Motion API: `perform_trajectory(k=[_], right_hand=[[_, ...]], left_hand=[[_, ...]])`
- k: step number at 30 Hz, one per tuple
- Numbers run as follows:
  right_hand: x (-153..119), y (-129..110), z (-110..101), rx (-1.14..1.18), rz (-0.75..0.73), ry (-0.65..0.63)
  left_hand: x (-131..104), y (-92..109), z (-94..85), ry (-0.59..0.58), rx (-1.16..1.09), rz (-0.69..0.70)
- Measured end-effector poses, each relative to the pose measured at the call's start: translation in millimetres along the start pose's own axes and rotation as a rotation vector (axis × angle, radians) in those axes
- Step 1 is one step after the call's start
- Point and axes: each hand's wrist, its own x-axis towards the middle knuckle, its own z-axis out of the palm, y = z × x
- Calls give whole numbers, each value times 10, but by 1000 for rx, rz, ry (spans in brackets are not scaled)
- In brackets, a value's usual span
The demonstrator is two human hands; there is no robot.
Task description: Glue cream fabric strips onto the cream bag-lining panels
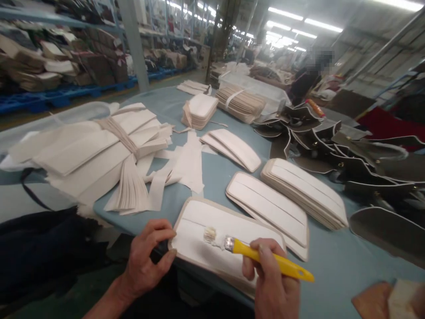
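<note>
The brush handle (242,249) looks like smooth, glossy plastic, its ferrule (229,243) shiny metal, its bristles (210,234) rough and clumped. The white panel (195,226) is matt and smooth, paper-like or cloth-like. The bundled strips (83,144) look like matt cloth. Smooth sheeting with a faint sheen covers the counter (332,261); the tub (277,91) is translucent plastic, the dark flap (385,232) smooth and leather-like.

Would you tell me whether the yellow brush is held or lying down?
Held: the right hand grips the yellow brush by its handle, over a white panel.
</note>
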Motion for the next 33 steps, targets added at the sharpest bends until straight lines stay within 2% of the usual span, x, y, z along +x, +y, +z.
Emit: perform_trajectory(k=[4,12,19,23,26,33], right_hand=[[105,94,210,-101,1,-108],[79,192,488,-161,-31,-182],[111,230,564,-229,-30,-208],[156,214,482,-255,-27,-236],[186,165,340,-277,-57,-232],[384,-11,-226,-330,-110,-193]], left_hand=[[-51,-55,25,-24,-15,44],[-26,-48,32,-47,18,122],[-22,-41,38,-39,10,130],[-59,-71,52,-40,16,124],[-74,-98,55,-44,31,128],[-120,-170,37,-78,59,63]])
